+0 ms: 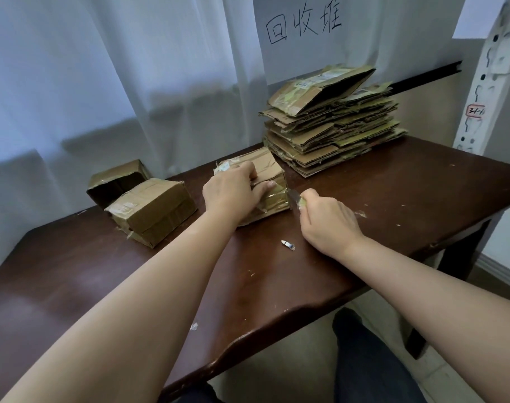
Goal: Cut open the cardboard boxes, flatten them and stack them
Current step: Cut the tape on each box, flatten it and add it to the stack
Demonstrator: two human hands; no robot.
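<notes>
Left hand (233, 190) is pressing down on the taped box (265, 181) in the middle of the table (393, 199), fingers curling over its top edge, thumb lying along the near-right side. Right hand (329, 219) is gripping the knife (296, 199) in a fist, blade pointing at the box's right corner and touching the taped edge there. How deep the blade is sitting, can't tell.

Flattened stack (332, 123) is sitting at the far right of the table, just behind the taped box, under a paper sign (306, 27) with handwritten characters. Top piece of the stack is lying tilted, not flush.

Two more boxes are waiting on the left: a sealed box (152, 210) near the table's left part, and an open box (117, 181) lying on its side just behind it, touching it, opening facing the camera.

Small scrap (287, 245) is lying on the table between the two forearms, near the right wrist. White curtain (102, 68) is hanging behind the table
</notes>
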